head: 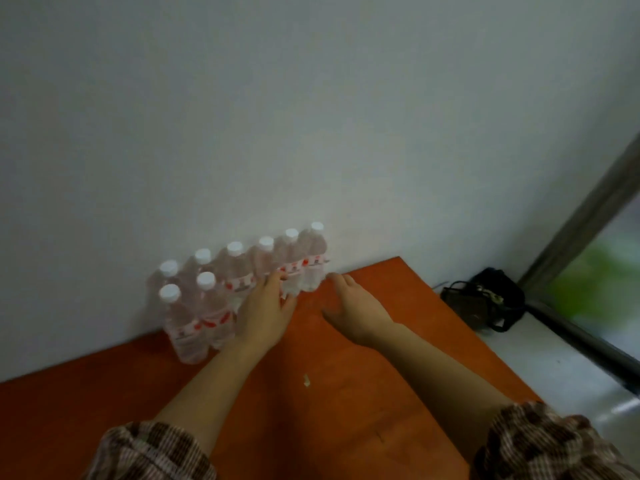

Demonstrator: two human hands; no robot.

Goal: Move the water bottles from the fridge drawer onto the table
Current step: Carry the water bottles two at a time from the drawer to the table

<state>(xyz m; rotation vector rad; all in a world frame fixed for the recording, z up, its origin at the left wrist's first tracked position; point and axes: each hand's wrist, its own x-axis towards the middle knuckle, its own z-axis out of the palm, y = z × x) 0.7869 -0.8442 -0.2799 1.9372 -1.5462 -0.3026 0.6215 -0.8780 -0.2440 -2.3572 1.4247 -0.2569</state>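
At the back of the orange-brown bench, right up against the white wall, stand the water bottles. Eight of them can be counted. Six are in a long row by the wall, and two more stand in front of the row at its left end. All of them are upright and packed close together. Each bottle is clear, with a white cap on top and a red and white label round its middle. The left hand is stretched out flat with straight fingers, and its fingertips touch the lower part of the bottles near the right end of the row. It does not wrap round any bottle. The right hand is loose and spread too, holding nothing, with its palm turned to the left. Its fingertips are just beside the last bottle on the right, but it is too blurry to tell if they touch it. Both arms come out of brown checked sleeves pushed up the arms. A tiny pale scrap lies on the bench between the two arms. Off to the right, past the edge of the bench, a black bag sits on a white ledge. Beside it is a window with a grey frame and blurry green outside.
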